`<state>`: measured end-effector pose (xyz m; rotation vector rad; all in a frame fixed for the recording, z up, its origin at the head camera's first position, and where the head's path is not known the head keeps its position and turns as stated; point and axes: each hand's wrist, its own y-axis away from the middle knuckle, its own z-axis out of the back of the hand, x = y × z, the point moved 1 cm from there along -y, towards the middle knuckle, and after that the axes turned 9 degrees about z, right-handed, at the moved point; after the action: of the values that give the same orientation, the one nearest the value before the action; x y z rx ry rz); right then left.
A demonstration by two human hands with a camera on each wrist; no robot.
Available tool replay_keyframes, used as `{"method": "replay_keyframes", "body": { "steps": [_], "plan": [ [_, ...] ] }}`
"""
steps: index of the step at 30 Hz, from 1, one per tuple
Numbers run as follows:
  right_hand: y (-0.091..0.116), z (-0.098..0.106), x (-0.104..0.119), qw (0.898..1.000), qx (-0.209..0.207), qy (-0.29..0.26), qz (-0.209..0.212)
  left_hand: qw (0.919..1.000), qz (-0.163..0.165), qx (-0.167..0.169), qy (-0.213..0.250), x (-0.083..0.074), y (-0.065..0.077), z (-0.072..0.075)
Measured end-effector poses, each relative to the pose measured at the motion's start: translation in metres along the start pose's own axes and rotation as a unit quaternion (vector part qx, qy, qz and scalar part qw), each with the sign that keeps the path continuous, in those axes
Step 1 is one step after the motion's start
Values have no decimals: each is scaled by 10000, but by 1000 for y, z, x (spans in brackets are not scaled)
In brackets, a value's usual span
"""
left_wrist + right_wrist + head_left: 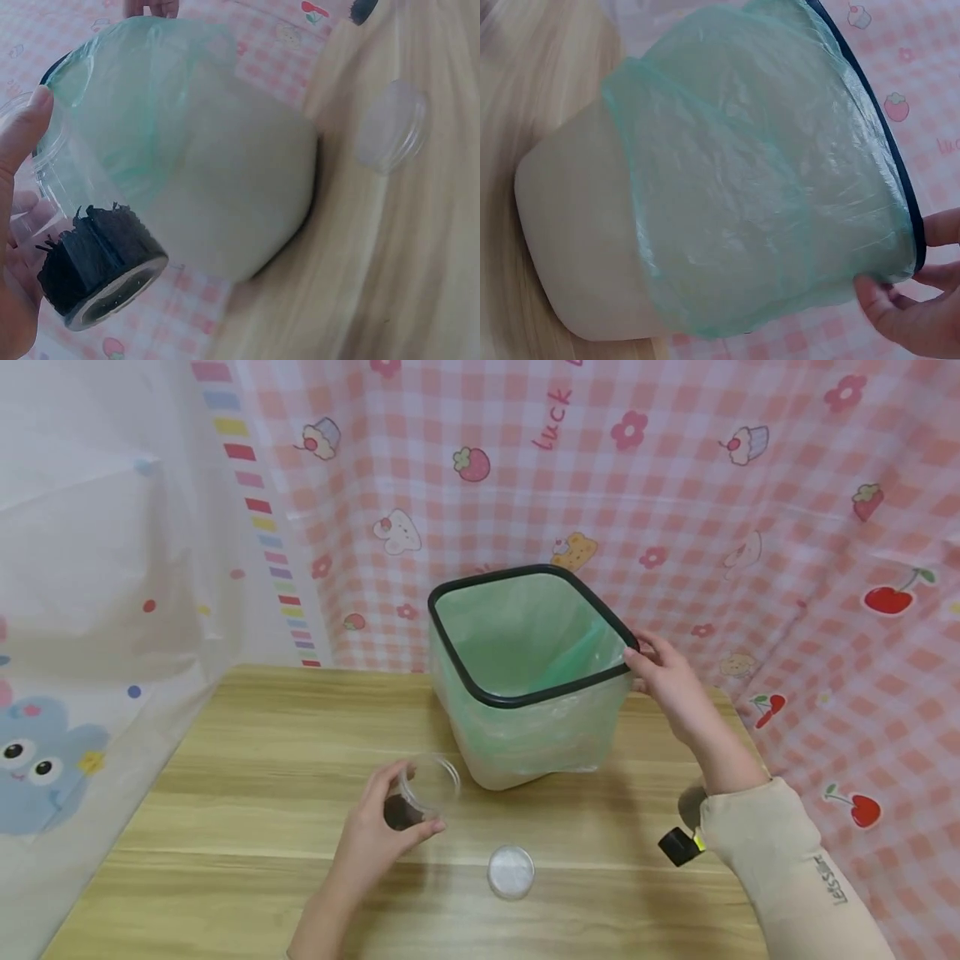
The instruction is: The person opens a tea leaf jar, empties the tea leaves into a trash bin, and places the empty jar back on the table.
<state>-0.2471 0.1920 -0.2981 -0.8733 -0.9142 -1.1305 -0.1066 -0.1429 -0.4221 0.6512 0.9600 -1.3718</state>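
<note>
In my left hand I hold a clear plastic jar, its mouth uncovered and tilted. Dark, shredded-looking pieces lie in the bottom of the jar. The jar is just left of a pale trash bin, apart from its wall in the head view. A thin green bag lines the bin and folds down over the outside under a black rim. My right hand grips the bin at the rim's right corner, thumb on the near side. A round clear lid lies on the table in front.
The bin stands on a wood-grain table near its back edge. A small black object shows beside the right sleeve. Behind hangs a pink checked curtain; a white printed sheet hangs at the left.
</note>
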Motion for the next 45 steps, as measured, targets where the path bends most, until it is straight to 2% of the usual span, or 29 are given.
{"method": "replay_keyframes", "body": {
  "steps": [3, 6, 12, 18, 25, 31, 38, 42, 45],
  "plan": [
    [-2, 1, 1, 9970, -10, -703, -316, 10000, -57, 64, 21, -3, -7, 6],
    [-4, 2, 2, 9902, -70, -1327, -425, 9998, -163, 135, 29, -6, -13, 14],
    [-6, 4, 0, 9663, -102, -2541, -405, 9993, -345, 153, 9, -17, -27, 26],
    [-7, 7, -2, 9434, -89, -3246, -675, 9971, -740, -59, -181, -34, -45, 39],
    [-7, 10, 2, 9263, -145, -3572, -1188, 9939, -850, -43, -704, -63, -70, 59],
    [-6, 11, 2, 9222, -118, -3620, -1358, 9845, -1212, 115, -1261, -86, -95, 71],
    [-6, 10, 2, 9303, 22, -3372, -1447, 9660, -1567, 565, -1979, -110, -127, 82],
    [-7, 11, 3, 9282, -16, -3420, -1465, 9513, -1846, 690, -2369, -123, -144, 85],
    [-7, 11, 3, 9264, -69, -3473, -1453, 9405, -1912, 828, -2686, -133, -153, 86]
  ]
}}
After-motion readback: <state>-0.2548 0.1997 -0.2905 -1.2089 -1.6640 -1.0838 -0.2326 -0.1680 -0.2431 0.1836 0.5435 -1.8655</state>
